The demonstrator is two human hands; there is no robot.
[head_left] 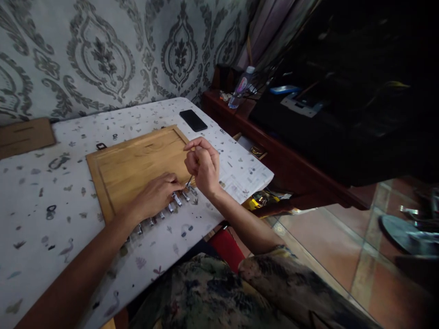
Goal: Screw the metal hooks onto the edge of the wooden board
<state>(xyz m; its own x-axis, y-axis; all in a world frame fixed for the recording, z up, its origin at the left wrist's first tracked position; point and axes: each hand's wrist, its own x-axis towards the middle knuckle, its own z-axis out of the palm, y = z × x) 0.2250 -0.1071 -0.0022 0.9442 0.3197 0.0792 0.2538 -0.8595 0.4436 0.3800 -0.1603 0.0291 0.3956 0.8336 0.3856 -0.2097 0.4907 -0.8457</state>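
Note:
My right hand (205, 164) is closed around what looks like a screwdriver, whose handle is hidden in the fist. Its thin metal shaft (189, 180) slants down to a small shiny metal fitting (191, 188) at the near right of a wooden board (137, 160). My left hand (157, 194) lies over the board's near edge, fingers bent together and a fingertip beside the shaft's tip. What those fingers pinch, if anything, is hidden. Several similar metal fittings (177, 199) line the board's near edge, some partly covered by my left hand and forearm.
The board lies on a table with a white patterned cloth (34, 196). Beyond it rests a black phone (193, 120); brown cardboard (27, 136) is at the far left. A plastic bottle (240, 87) stands on dark red furniture to the right, above an open drawer (252, 147).

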